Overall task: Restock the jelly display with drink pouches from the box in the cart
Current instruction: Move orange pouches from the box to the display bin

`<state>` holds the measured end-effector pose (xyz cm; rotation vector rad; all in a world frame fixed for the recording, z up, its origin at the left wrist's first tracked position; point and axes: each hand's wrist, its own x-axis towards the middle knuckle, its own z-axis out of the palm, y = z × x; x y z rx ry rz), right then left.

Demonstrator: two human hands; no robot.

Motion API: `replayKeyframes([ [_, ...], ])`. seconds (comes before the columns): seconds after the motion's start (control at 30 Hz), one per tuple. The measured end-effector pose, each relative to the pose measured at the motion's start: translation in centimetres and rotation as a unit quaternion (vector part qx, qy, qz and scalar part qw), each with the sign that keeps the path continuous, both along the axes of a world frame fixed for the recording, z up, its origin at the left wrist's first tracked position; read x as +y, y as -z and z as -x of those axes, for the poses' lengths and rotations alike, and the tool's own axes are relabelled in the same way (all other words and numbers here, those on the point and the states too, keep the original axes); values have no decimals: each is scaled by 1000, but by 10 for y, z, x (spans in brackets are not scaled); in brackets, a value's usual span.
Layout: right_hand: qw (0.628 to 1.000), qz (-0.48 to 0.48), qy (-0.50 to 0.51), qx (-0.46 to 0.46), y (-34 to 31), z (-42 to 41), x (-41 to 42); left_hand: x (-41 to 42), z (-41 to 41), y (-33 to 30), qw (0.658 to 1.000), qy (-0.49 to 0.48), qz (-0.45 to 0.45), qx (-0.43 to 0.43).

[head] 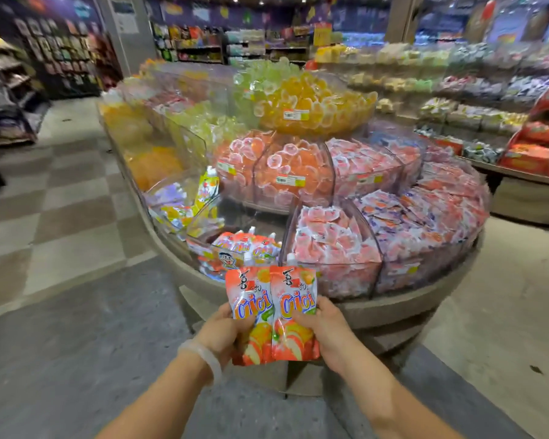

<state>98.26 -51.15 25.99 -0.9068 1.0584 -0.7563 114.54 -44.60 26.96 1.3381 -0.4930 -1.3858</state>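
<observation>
Two orange drink pouches stand side by side and upright in front of me. My left hand (220, 334) grips the left pouch (250, 299); my right hand (325, 329) grips the right pouch (293, 296). Both are held just before the front rim of the round tiered jelly display (393, 308). Directly behind them, a clear front bin (203, 229) holds a few similar spouted pouches (244, 248). The box and the cart are out of view.
Clear bins of pink jelly packs (333, 239) sit to the right, with orange and yellow jelly cups (301, 99) on higher tiers. Yellow pouches (187, 201) fill a bin on the left. Snack shelves (457, 99) line the right; checkered floor (61, 201) spreads left.
</observation>
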Motion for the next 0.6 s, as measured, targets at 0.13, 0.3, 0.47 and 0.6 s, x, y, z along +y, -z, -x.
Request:
replayKeyframes([
  [0.13,999,12,-49,1,-6,-57,-64,-47,-49,-4,998,-59,5,8],
  [0.3,995,34,-91,-11,-31,-117,-153,-126,-101,-32,995,-88,-8,-50],
  [0.47,996,66,-55,15,-42,-162,-221,-193,-152,-41,987,-99,-39,-123],
  [0.6,995,54,23,75,-19,-183,-252,-232,-180,-31,987,-91,-62,-116],
])
